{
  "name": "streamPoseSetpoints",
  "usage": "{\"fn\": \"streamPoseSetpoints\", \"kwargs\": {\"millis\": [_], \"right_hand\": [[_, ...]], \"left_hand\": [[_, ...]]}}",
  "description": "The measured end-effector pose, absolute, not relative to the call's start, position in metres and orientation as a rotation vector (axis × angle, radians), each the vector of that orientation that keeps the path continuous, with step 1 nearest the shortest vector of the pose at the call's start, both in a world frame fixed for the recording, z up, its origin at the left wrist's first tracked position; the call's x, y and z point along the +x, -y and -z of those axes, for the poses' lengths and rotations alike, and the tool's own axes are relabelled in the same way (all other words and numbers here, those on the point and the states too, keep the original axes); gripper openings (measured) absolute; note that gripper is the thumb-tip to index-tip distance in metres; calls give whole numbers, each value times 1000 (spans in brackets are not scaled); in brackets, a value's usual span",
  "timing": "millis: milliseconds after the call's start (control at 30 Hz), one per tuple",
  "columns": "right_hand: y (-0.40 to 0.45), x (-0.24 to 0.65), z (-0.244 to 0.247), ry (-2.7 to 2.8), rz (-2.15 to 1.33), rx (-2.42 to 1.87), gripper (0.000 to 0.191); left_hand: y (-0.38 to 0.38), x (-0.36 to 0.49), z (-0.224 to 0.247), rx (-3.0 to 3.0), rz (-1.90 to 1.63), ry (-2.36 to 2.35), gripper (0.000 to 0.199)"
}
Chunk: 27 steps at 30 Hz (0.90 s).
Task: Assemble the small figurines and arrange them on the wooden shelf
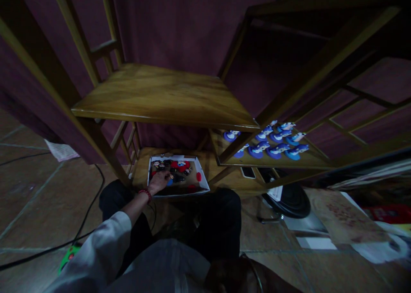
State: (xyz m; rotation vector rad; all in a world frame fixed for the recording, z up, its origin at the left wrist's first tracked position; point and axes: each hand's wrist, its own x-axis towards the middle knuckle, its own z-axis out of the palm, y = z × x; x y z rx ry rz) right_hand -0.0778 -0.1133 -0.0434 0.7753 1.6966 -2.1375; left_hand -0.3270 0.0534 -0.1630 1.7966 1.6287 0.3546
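A shallow white cardboard box sits on the low wooden shelf, with several small dark-clothed figurines, a red-dressed figurine and loose red discs inside. My left hand, a red bead bracelet at its wrist, reaches over the box's near left side. Its fingers are closed at a small figurine, with a blue round piece just beneath. At the bottom edge, close to my body, my right hand lies in deep shadow. Its fingers do not show clearly.
On the right shelf stand several blue-and-purple figurines on round bases. A phone lies lower down. An upper wooden shelf overhangs the box. A black round stool is at right; a black cable crosses the floor at left.
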Motion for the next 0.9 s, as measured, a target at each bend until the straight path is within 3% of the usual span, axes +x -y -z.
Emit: {"fn": "streamPoseSetpoints", "kwargs": {"millis": [167, 333, 500, 600, 733, 900], "right_hand": [[97, -97, 54, -1693, 2085, 710, 5], [75, -112, 49, -1716, 2148, 724, 9], [38, -126, 49, -1883, 2450, 787, 33], [14, -141, 71, -1999, 2503, 1218, 33], [-11, -158, 112, -2059, 2335, 1942, 16], [-31, -160, 138, -2080, 2097, 2196, 16]], "left_hand": [[-52, -326, 163, 1782, -337, -1637, 27], [-52, -325, 164, 1805, -333, -1620, 27], [-51, -325, 160, 1828, -303, -1615, 26], [-50, -325, 156, 1816, -301, -1617, 27], [-49, -324, 153, 1775, -343, -1602, 32], [-51, -323, 154, 1663, -427, -1568, 33]]}}
